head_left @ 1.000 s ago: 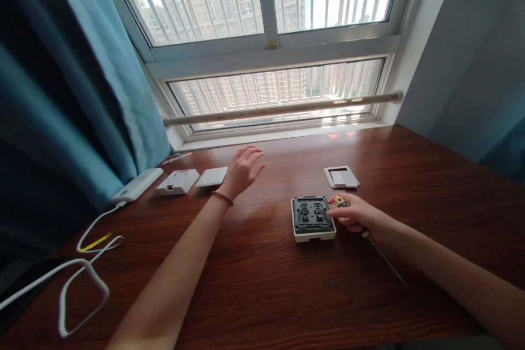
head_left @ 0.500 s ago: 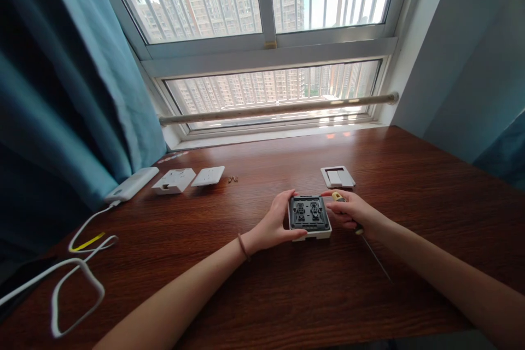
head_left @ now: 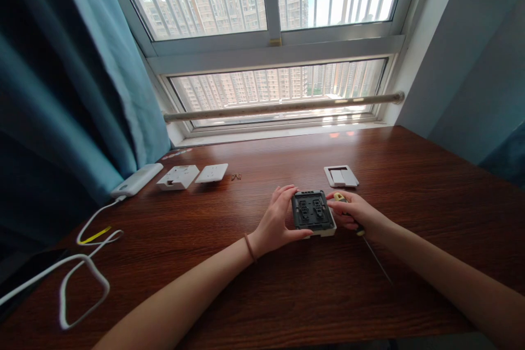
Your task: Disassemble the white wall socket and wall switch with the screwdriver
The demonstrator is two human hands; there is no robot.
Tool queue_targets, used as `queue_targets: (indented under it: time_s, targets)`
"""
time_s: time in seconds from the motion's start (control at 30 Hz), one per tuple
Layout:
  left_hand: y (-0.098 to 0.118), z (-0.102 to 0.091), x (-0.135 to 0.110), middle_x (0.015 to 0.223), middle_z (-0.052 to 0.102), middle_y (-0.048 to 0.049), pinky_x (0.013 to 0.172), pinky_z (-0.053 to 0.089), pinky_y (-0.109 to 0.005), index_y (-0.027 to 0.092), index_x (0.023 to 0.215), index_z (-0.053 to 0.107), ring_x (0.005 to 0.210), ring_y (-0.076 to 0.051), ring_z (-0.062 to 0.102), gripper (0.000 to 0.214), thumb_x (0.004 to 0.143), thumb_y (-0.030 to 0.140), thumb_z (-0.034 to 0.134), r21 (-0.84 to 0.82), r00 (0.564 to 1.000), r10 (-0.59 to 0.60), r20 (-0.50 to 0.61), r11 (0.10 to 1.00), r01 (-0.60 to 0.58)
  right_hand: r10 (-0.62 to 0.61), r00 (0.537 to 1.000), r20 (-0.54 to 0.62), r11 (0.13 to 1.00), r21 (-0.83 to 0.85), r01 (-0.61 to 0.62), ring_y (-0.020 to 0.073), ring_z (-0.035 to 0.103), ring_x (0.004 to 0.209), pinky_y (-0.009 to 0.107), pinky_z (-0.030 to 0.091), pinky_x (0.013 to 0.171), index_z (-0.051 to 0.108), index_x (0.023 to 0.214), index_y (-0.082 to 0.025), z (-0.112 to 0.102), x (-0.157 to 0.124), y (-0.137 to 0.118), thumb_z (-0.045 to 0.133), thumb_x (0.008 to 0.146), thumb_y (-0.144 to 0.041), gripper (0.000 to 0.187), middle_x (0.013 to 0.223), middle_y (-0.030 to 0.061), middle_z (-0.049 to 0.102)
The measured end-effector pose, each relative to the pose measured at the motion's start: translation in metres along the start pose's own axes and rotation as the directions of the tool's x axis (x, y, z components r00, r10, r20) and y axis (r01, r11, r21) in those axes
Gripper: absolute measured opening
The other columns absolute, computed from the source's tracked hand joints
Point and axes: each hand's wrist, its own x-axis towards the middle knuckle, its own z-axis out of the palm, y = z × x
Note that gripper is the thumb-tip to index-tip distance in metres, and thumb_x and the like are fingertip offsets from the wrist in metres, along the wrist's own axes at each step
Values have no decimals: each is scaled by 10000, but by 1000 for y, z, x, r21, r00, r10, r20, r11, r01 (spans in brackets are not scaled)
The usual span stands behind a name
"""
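Observation:
A square wall switch (head_left: 314, 211) with a dark grey face and two black mechanisms sits on a white mounting box (head_left: 328, 231). My left hand (head_left: 281, 220) grips the switch from its left side, thumb along the near edge and fingers at the far left corner. The dark plate sits a little askew on the box, with white showing along the right and near sides. In my right hand (head_left: 351, 211) is a screwdriver (head_left: 339, 197) with a yellow and dark handle, its long thin shaft pointing down toward me. The right index fingertip is at the switch's right edge.
Beyond the right hand lies a white switch cover (head_left: 342, 176). To the left are several small screws (head_left: 236, 176), a white socket panel (head_left: 211, 173), another white box (head_left: 178, 178) and a white power bank (head_left: 137, 180) with a looping white cable (head_left: 88, 262). A window borders the table's far edge.
The dark switch plate has shifted and tilted relative to the white box, showing more of the box at the right. Both hands keep their holds. The whole view has moved slightly.

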Motion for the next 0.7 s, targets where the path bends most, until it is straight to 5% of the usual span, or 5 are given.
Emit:
queue_targets:
  time_s: [0.13, 0.33, 0.53, 0.7]
  targets:
    - [4, -1, -3, 1216, 491, -173, 1040, 254, -548, 147, 1333, 230, 1209, -325, 398, 959, 587, 516, 707, 92, 990, 113, -83, 990, -106, -81, 997, 13, 991, -106, 82, 18, 254, 296, 124, 177, 284, 461, 803, -184, 6, -3, 0, 650, 720, -349, 264, 378, -117, 355]
    - [9, -1, -5, 1259, 464, -162, 1057, 202, -561, 181, 1348, 208, 1239, -331, 356, 1005, 560, 559, 704, 105, 983, 122, -135, 989, -108, -183, 980, -84, 958, -238, 158, 36, 326, 296, 140, 233, 288, 492, 783, -176, 15, -9, -4, 674, 689, -363, 278, 376, -105, 404]
    - [9, 2, -1, 1407, 250, -189, 1062, 213, -530, 176, 1388, 81, 1314, -340, 210, 1129, 538, 550, 725, -25, 1000, 3, 26, 1000, -2, -207, 970, -126, 967, -178, 183, 36, 316, 316, 169, 232, 344, 464, 723, -174, 3, -9, -16, 671, 678, -398, 309, 375, -94, 401]
    - [4, 9, -1, 1354, 318, -184, 1041, 249, -526, 172, 1366, 182, 1263, -341, 305, 1045, 545, 481, 751, -141, 972, -165, 169, 972, 189, -223, 954, -199, 975, -61, 215, 28, 255, 332, 184, 166, 350, 461, 709, -177, -15, -4, -29, 694, 646, -383, 317, 405, -93, 368]
